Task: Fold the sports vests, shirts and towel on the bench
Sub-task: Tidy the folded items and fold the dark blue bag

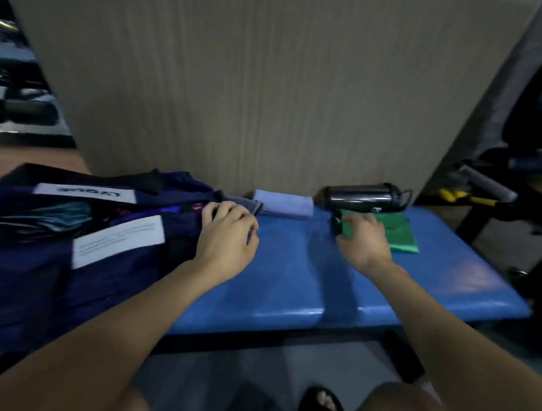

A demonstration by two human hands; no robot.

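Note:
A blue padded bench (291, 264) runs across the view. On its left lies a dark navy sports bag (52, 238), open, with teal and purple clothes (47, 218) inside. My left hand (229, 234) rests with curled fingers on the bag's right edge, where dark fabric lies; whether it grips the fabric is unclear. A folded pale towel (282, 203) sits at the back of the bench. To the right lies a folded green garment (396, 230). My right hand (363, 240) lies on its left edge, fingers bent over it.
A black water bottle (363, 195) lies on its side behind the green garment, against the wood-grain wall panel (255, 92). Gym equipment with a grey padded bar (486, 185) stands at the right. My knee and a sandalled foot (323, 408) are below the bench edge.

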